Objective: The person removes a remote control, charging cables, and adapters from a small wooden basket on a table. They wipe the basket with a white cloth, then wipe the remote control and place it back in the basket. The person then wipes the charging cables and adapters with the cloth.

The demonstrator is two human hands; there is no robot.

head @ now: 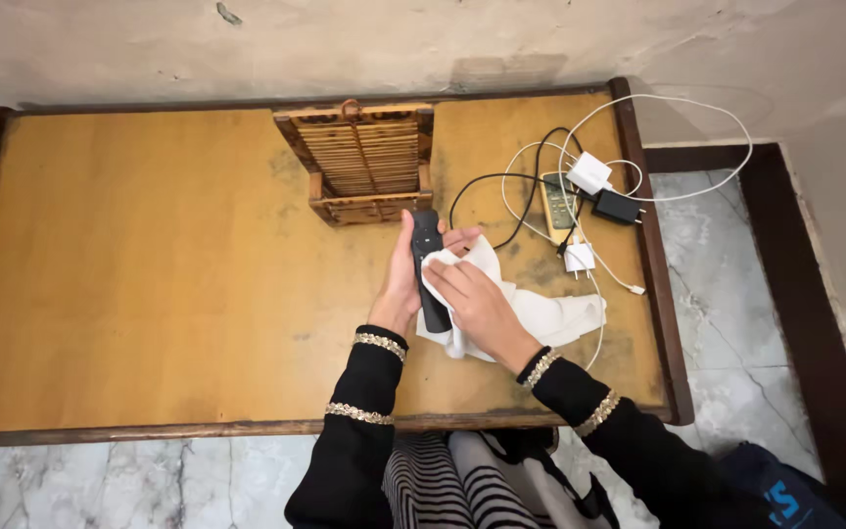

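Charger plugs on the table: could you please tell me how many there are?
3: a white plug and a black plug at the far right edge, and a smaller white plug nearer, beside the cloth. Tangled cables may hide more.

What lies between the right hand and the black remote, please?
A white cloth: the head view shows the right hand pressing it against the black remote.

A slatted wooden rack (364, 162) is standing at the back of the worn wooden surface (149, 274), with tangled chargers and cables (594, 186) lying to its right and a slim black remote (429, 269) on a white cloth (550, 318) lying in front.
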